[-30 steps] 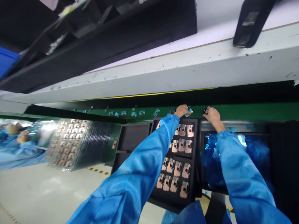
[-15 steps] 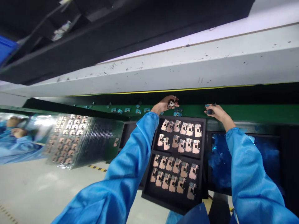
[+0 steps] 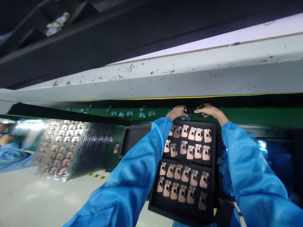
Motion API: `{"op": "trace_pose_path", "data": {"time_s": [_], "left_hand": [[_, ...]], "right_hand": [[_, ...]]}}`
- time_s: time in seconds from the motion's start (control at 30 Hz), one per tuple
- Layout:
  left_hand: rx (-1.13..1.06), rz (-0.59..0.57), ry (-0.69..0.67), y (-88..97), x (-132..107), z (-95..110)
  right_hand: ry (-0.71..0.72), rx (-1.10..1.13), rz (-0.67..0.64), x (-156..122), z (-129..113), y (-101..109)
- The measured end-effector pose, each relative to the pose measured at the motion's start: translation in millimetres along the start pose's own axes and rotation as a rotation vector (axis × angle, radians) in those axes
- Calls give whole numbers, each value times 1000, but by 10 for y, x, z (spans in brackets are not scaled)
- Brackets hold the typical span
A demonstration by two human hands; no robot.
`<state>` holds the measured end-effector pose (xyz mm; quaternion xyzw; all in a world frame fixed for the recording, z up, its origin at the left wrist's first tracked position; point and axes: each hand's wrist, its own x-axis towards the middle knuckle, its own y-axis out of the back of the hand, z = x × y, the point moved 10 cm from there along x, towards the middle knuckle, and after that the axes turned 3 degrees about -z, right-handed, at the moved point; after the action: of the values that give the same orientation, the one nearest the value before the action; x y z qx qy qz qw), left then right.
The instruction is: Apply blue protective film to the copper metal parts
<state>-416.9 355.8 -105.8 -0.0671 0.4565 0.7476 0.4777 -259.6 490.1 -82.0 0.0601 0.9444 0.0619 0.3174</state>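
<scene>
My left hand (image 3: 178,112) is over the green bench behind the black tray (image 3: 182,212), its fingers closed round a small circuit board (image 3: 185,110), mostly hidden by the hand. Just below those fingertips lies a blue-faced board (image 3: 186,118). My right hand (image 3: 208,110) is a short way to the right, also closed, with the dark edge of another circuit board (image 3: 201,107) between thumb and fingers. Copper-coloured boards (image 3: 190,152) lie in rows in the tray. My left sleeve covers part of its left side.
Several blue boards (image 3: 142,115) are scattered along the green bench (image 3: 260,116) to the left. A stack of clear trays (image 3: 87,151) with copper boards stands farther left, near another person's sleeve (image 3: 14,157). A pale beam (image 3: 151,82) crosses above my hands. Blue film (image 3: 227,176) lies at right.
My hands have come closer together over the bench. The left has moved down towards the blue board, and the right has moved left and turned its fingers inwards. The camera view has shifted slightly.
</scene>
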Motion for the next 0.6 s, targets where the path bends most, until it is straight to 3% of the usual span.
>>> {"op": "trace_pose_path", "data": {"time_s": [0.13,0.37,0.47,0.6], "left_hand": [[-116,-1,-36,125,-18,-28],[-396,103,-31,708,-305,-390],[-389,141,7,860,-402,-602],[-262,190,104,895,-436,-902]], "right_hand": [[6,-420,-11,226,-220,-218],[-10,-745,-46,608,-467,-847],[-27,-844,-78,688,-510,-1073],[-46,-947,-90,743,-533,-1154]]}}
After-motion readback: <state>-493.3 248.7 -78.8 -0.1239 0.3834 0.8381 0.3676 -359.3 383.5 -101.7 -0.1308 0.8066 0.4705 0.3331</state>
